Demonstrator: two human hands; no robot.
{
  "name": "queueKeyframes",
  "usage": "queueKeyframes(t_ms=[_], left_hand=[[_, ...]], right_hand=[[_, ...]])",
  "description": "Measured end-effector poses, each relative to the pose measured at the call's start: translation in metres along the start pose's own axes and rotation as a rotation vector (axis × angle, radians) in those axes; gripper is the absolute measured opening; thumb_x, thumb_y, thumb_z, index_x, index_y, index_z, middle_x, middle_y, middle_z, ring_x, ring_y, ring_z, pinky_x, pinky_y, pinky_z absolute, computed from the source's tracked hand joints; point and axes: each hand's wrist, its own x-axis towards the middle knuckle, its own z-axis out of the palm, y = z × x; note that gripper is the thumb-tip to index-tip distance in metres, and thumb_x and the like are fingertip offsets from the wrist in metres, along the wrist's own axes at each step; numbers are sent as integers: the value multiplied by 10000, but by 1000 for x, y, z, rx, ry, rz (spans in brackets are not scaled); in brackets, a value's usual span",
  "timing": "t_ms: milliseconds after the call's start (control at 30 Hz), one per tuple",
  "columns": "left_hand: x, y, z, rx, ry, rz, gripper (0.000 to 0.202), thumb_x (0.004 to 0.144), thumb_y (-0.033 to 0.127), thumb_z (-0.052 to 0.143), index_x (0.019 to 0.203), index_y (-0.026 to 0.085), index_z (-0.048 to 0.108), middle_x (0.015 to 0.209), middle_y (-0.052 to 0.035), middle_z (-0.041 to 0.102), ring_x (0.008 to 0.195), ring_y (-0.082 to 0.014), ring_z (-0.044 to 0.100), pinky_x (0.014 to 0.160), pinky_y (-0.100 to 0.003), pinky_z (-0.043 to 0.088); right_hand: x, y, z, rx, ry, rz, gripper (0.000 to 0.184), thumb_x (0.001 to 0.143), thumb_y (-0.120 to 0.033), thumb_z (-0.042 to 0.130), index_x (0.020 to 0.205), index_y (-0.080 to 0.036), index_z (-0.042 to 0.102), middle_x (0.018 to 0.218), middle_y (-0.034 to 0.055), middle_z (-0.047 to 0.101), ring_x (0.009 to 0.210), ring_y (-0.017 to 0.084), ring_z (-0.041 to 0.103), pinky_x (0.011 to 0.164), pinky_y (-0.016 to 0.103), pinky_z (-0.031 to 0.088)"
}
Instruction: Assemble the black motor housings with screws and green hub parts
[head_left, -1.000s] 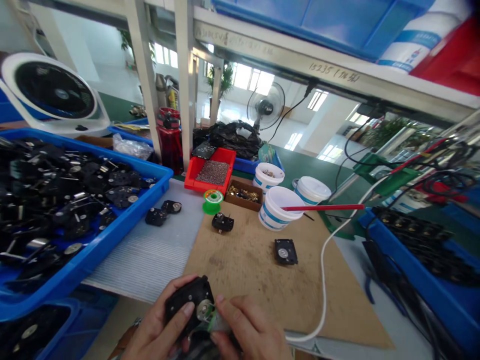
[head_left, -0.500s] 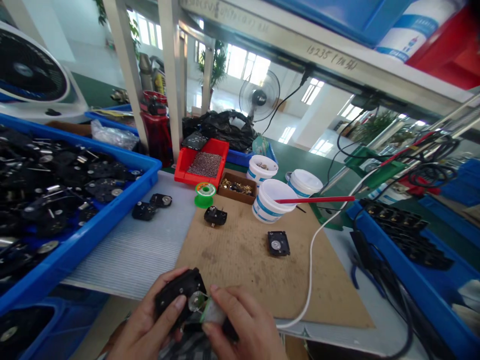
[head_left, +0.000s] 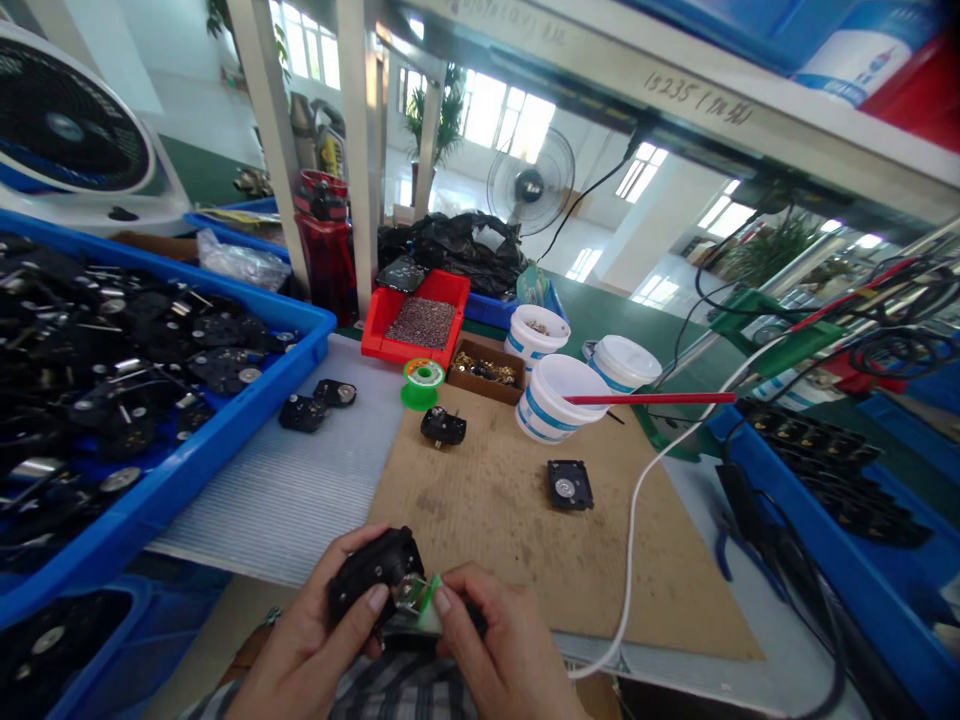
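My left hand (head_left: 315, 640) grips a black plastic motor part (head_left: 373, 573) with a round metal disc, at the near edge of the bench. My right hand (head_left: 499, 655) pinches a small green piece (head_left: 430, 595) against that part's metal side. Both hands are closed and touch each other over the part. More black parts lie loose on the brown cardboard mat (head_left: 525, 540): one (head_left: 443, 426) near a green solder spool (head_left: 421, 383) and one (head_left: 570, 484) at mid mat. Two more parts (head_left: 316, 404) sit on the ribbed white sheet to the left.
A blue bin (head_left: 202, 460) full of black parts fills the left. A red tray (head_left: 417, 322), a brown box, three white tubs (head_left: 553, 398) and a red rod stand behind the mat. A white cable (head_left: 631, 540) crosses its right side. Another blue bin (head_left: 840, 560) with parts sits right.
The view shifted slightly. My right fingers have moved in tighter, pressing the green piece onto the part's metal disc; the left hand keeps its grip.
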Motion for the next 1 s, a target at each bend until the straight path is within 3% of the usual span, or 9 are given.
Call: queueKeyframes(t_ms=[267,467,667,767,867,967,1000], left_hand=[[2,-1,-3,80,16,17,527,826,550,638,1273,300,518,1049,-9,685,729,-171,612,618,-228,543],[8,-11,-14,138,-2,9,570,803,579,651,1281,309,499,1124,-24,658,843,-209,623,655,-244,558],[3,2,0,101,67,-8,572,808,589,626,1280,295,494,944,9,677,648,-159,560,626,-244,512],[4,6,1,63,103,-12,575,782,597,648,1261,306,518,1028,-5,682,676,-169,573,619,-252,514],[7,-4,-26,-11,114,-71,603,710,619,693,1214,313,564,1014,-23,699,694,-207,607,564,-277,519],[1,-28,-87,2,57,-185,571,690,610,678,1181,331,595,886,-8,717,543,-176,562,482,-281,457],[-3,-38,-112,37,46,-222,576,657,614,686,1153,329,620,875,-9,721,562,-188,579,451,-273,424]], right_hand=[[0,-2,3,-33,37,7,365,971,-399,412,841,-174,668,650,30,664,608,161,631,570,228,380],[1,1,4,-43,61,16,314,969,-365,446,843,-185,671,652,17,661,595,148,617,561,219,371],[4,-2,5,-54,45,20,301,979,-348,446,860,-183,668,667,18,670,617,149,630,580,217,385],[9,-5,9,-42,17,20,310,982,-363,454,858,-174,667,675,21,671,634,151,630,598,222,397],[30,2,5,134,-30,59,341,936,-452,525,822,-164,669,656,15,663,573,128,586,558,212,400],[65,17,-13,309,134,171,478,742,-628,674,767,-153,633,609,-2,619,429,76,431,418,190,304],[79,22,-20,329,197,181,519,737,-668,646,836,-159,614,634,-8,613,412,63,389,401,185,276]])
